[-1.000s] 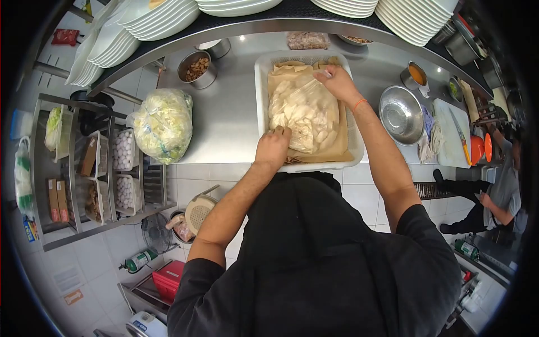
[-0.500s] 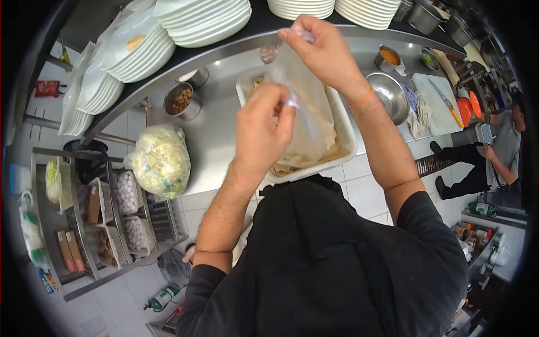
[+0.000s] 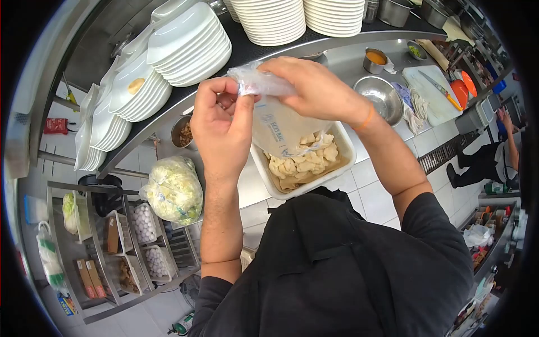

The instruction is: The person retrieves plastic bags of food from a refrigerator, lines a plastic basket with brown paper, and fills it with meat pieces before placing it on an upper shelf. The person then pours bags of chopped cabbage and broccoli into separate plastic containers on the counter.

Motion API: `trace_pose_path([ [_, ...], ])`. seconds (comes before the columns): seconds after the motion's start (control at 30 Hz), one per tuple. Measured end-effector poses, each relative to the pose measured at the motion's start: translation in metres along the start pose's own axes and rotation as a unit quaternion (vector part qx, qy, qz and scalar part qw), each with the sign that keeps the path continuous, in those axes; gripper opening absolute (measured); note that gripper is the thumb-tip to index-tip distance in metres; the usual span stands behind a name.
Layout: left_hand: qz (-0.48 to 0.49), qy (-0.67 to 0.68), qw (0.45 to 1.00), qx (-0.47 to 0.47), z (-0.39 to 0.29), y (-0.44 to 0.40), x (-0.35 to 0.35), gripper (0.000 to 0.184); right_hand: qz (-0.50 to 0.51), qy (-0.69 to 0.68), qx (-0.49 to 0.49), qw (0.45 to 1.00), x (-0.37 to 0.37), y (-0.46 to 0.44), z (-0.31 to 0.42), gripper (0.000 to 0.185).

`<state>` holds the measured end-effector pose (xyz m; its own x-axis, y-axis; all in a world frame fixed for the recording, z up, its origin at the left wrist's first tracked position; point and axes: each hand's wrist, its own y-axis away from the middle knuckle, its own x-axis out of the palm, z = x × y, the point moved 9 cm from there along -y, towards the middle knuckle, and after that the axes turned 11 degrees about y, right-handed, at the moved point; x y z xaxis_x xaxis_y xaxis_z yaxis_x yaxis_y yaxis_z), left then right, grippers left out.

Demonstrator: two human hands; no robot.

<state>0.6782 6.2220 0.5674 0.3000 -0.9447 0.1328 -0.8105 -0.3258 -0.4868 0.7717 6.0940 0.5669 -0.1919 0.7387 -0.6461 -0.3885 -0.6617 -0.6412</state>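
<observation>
My left hand pinches the mouth of a clear plastic bag between thumb and fingers. Gathered plastic at the same end is gripped by my right hand. Blue print reading "ECO BAG" shows on the bag, which hangs over a white tub. Pale, irregular chunks of food lie in that tub on brown paper; the bag hides its far part.
At left stand a filled bag of chopped leafy greens and a metal pot of brown pieces. A steel bowl and a cutting board with a knife are right. Stacked plates line the shelf above.
Both hands have come closer together, gathering the bag's mouth. Pale chunks now show in the tub, where mostly brown paper was visible before. The camera view has shifted.
</observation>
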Motion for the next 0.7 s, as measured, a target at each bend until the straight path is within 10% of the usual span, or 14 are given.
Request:
trace_pose_path([
  [0.13,0.048,-0.348,0.928,0.129,-0.006,0.01,0.001,0.102,0.005,-0.277,0.169,0.946,0.018,-0.001,-0.023,0.029],
  [0.2,0.057,-0.336,0.936,0.085,0.053,0.011,-0.005,0.09,-0.005,-0.461,0.201,0.865,0.037,-0.002,-0.023,0.029],
  [0.3,0.007,-0.261,0.965,-0.022,0.102,0.023,-0.018,0.064,-0.021,-0.413,0.176,0.893,0.042,0.004,-0.019,0.033],
  [0.4,-0.063,-0.149,0.985,-0.057,0.111,0.031,-0.03,0.042,-0.215,-0.068,0.107,0.968,-0.005,0.033,-0.012,0.044],
  [0.57,-0.179,0.137,0.939,-0.26,0.135,0.08,-0.046,0.036,0.068,0.055,-0.004,0.996,0.067,0.078,0.039,0.069],
  [0.7,-0.05,0.147,0.937,-0.313,0.141,0.124,-0.011,0.039,0.016,-0.078,0.146,0.986,0.101,0.15,-0.009,0.061],
])
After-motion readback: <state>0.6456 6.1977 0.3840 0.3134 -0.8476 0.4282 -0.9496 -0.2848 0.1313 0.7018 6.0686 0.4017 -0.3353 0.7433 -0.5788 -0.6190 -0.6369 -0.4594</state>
